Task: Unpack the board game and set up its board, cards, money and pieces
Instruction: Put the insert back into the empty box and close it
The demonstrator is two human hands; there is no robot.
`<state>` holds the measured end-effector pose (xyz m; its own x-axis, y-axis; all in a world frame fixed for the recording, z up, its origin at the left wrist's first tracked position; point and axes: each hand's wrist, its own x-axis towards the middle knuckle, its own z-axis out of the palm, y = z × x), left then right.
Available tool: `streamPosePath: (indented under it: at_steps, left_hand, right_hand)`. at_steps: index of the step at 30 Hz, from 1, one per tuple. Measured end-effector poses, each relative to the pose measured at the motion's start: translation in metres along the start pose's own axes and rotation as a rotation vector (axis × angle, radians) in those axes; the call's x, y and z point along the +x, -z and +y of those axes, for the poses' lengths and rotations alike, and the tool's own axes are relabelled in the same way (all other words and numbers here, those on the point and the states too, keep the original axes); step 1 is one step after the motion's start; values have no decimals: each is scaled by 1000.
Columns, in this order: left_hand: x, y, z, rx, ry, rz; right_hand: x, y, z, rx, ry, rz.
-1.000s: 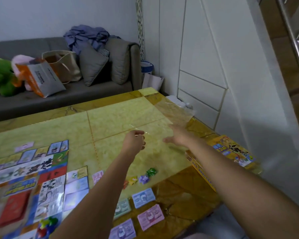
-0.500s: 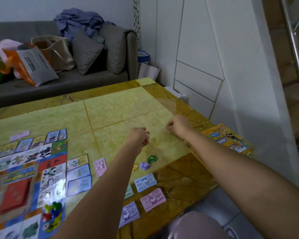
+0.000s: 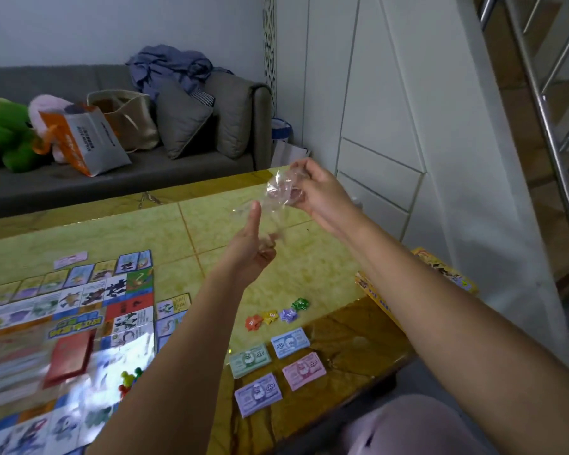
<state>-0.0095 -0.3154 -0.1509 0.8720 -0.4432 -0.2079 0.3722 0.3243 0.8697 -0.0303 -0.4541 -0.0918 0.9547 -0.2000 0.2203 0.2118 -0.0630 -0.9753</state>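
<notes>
The right hand (image 3: 316, 192) is holding a clear wrapper (image 3: 281, 188) up above the middle of the bench (image 3: 243, 218), its fingers (image 3: 298, 167) curling round the crumpled film and pinching it into a loose ball, which looks like tidying away packaging now that its contents are out. The left hand (image 3: 250, 247) is hovering just below and to the left of it with the thumb pointing up; its fingers are blurring, so I cannot tell whether they are catching the lower tail of the film or hanging loose. The board (image 3: 63, 323) is lying flat at the lower left of the frame, carrying a red card pile (image 3: 68, 359) and some small pawns (image 3: 130, 379), the latter partly hidden behind the left forearm. Four money stacks (image 3: 276, 366) are sitting in a neat block at lower centre, sorted by colour and probably meant as the bank, with a row of star tokens (image 3: 276, 315) just above them. The game box (image 3: 440, 274) is resting at the right edge of the bench, mostly covered by the right forearm. The print on the board is too smeared by glare to read, and the film's edges are hard to trace against the bench.
</notes>
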Motion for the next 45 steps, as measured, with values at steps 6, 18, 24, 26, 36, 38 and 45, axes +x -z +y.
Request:
streamPosePath:
  at_steps: [6,18,24,26,36,38,45]
  left_hand:
    - [-52,24,38,-57,-113,-48]
    - [-152,111,82,-95,-149,77]
    - [-199,177,73,-297,-195,291]
    - [-219,200,76,-365,-295,357]
    - [-378,300,102,-75,-216,303]
    - [-395,313,105,-19,-293,434]
    - [-471,375,98,421,-432,947]
  right_hand:
    - [-28,-36,-7,-85,-19,151]
    - [-104,-150,-37,-408,215,-336]
    - [-144,-238,-33,-449,426,-437]
    - [-154,-273,-28,-419,495,-482]
    - [-199,-413,-15,-386,903,-487]
    - [-214,-433,-18,-325,889,-606]
    - [-259,-492,-4,-221,578,-1078]
